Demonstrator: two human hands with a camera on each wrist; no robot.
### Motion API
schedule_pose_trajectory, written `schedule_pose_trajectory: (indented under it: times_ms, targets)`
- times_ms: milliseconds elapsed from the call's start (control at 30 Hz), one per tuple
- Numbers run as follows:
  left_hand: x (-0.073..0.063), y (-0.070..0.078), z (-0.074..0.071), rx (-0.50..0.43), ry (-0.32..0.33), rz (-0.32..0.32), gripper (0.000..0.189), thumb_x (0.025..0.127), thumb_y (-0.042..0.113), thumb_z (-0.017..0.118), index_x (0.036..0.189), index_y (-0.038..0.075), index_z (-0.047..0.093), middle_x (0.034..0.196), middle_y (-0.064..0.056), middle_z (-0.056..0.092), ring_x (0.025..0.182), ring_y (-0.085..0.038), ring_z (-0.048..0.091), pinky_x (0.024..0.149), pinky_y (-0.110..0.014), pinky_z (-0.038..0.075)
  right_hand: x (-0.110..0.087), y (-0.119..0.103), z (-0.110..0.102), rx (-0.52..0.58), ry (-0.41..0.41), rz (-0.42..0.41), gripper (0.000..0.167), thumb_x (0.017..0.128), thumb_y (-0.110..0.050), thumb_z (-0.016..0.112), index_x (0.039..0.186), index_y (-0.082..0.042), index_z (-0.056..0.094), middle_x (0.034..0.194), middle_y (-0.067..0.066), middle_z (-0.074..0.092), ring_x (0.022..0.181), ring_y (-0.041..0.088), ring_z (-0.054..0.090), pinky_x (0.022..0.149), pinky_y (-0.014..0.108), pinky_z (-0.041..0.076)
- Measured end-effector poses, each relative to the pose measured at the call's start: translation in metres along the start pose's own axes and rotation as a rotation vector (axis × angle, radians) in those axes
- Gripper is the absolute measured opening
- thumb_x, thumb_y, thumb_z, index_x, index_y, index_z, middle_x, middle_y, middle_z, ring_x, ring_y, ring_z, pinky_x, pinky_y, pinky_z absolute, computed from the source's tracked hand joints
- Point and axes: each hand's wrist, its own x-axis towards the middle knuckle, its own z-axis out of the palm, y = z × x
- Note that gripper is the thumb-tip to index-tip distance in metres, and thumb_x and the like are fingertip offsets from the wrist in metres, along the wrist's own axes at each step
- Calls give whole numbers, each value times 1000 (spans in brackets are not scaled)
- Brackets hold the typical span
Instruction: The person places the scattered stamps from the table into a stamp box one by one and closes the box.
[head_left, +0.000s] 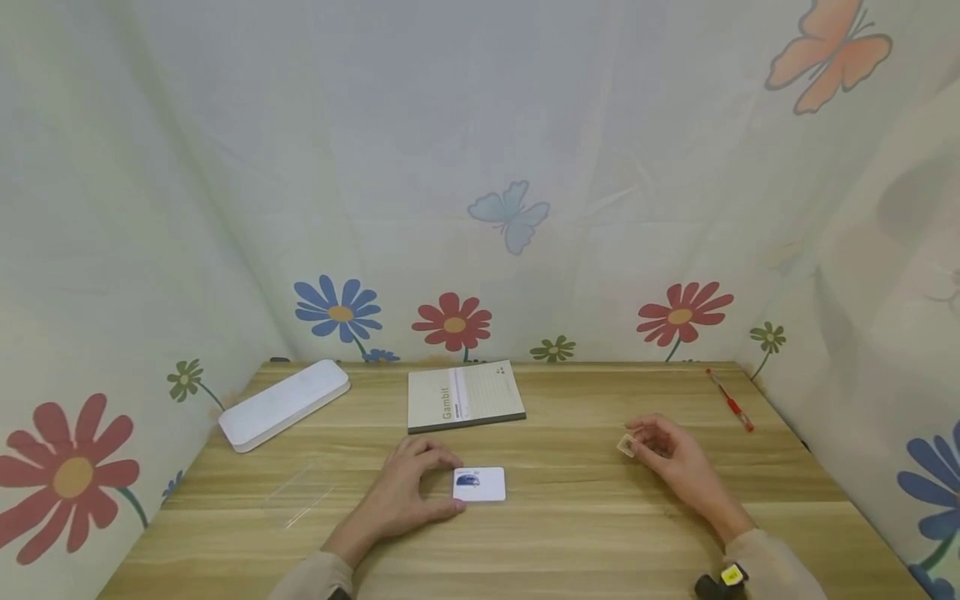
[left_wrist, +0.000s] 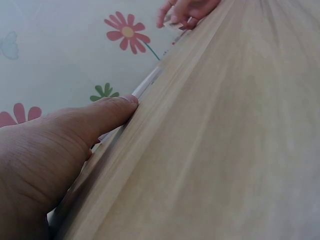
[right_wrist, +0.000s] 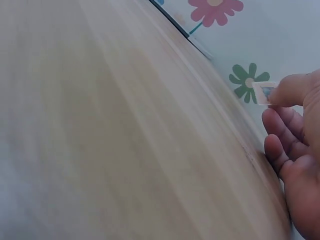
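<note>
While the left hand lay at the near middle of the table, it gripped a white card at its left-hand corners, fingertips at the far one and thumb at the near one. The card lay flat, with a small dark-blue picture on its left half and tiny marks above that were too small to read.

At about 2 o'clock from the card, the right hand pinched a small tile between thumb and fingers; the tile showed a pale border round a darker picture, with no lettering that could be made out.

At 12 o'clock from the card, a notebook bore the word "Gambit" running up its cover, beside a pale band whose fine print could not be read. A white case lay at 10 o'clock, a clear sheet at 9 o'clock, and a red pen toward 2 o'clock, past the right hand. By the right sleeve, a dark gadget carried a yellow label with print too small to read. Behind the table hung a curtain printed with flowers and butterflies.
</note>
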Motion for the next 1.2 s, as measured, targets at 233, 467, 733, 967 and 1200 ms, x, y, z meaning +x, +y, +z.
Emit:
schedule_pose_trajectory:
  times_ms: [233, 467, 733, 967, 1200]
  targets:
    - [0, 0, 0, 16, 16, 27, 52, 81, 65, 93, 123, 38, 79, 130, 14, 64, 132, -19, 52, 118, -61, 40, 6, -10, 5, -8, -2, 13, 22, 110, -2, 66, 132, 1, 72, 103, 18, 69, 84, 18, 67, 72, 26, 59]
    - [1, 1, 4, 26, 13, 41, 54, 82, 67, 92, 124, 36, 79, 132, 12, 64, 133, -21, 52, 117, -62, 40, 16, -18, 12, 53, -37, 40, 17, 107, 0, 71, 123, 6, 72, 107, 24, 76, 86, 18, 75, 72, 28, 62]
    - [-1, 1, 3, 12, 10, 25, 54, 81, 67, 92, 123, 37, 79, 133, 12, 64, 135, -21, 51, 119, -63, 39, 33, -30, 33, 62, -46, 61, 14, 104, -3, 77, 117, 3, 76, 108, 21, 80, 92, 19, 78, 80, 23, 62]
    - [-2, 1, 1, 11, 14, 28, 53, 82, 67, 92, 124, 37, 79, 134, 12, 64, 135, -22, 52, 118, -64, 39, 44, -42, 48, 52, -45, 99, 16, 104, -5, 78, 119, 1, 78, 110, 19, 81, 92, 19, 77, 80, 26, 63]
    - [-2, 0, 0, 13, 19, 29, 53, 81, 66, 93, 123, 37, 79, 134, 12, 64, 135, -21, 52, 118, -64, 39, 52, -52, 62, 20, -69, 116, 20, 103, -7, 80, 121, 0, 79, 111, 15, 81, 92, 15, 76, 81, 24, 62]
